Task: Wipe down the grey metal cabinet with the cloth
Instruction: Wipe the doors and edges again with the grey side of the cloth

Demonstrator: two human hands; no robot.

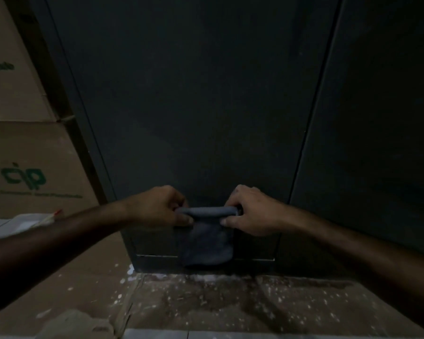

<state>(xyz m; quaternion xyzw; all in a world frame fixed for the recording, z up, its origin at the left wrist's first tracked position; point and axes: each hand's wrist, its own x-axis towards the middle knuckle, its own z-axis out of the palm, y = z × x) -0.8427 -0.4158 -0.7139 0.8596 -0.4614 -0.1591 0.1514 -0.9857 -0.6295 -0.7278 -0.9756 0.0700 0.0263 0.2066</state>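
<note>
A blue-grey cloth [206,238] is shown stretched between two hands in front of the lower part of the grey metal cabinet [196,99]. Its upper edge is rolled into a thick horizontal band, and the remainder hangs down flat before the cabinet's bottom edge; whether the fabric is pressed against the metal cannot be told in the dim light. The left end of the roll is gripped by the left hand [160,206], whose fingers are curled closed around it, thumb beneath. The right end is gripped likewise by the right hand [249,211], fingers wrapped over the roll. Both forearms are extended inward from the lower corners of the view. The cabinet front is seen as one dark panel bounded by vertical seams, with a second panel [377,118] adjoining at the right. Cardboard boxes [22,152] bearing green print are stacked just beside the cabinet at the left; they are closed, so their contents are not visible. A speckled, paint-spattered floor [230,304] is seen below.
</note>
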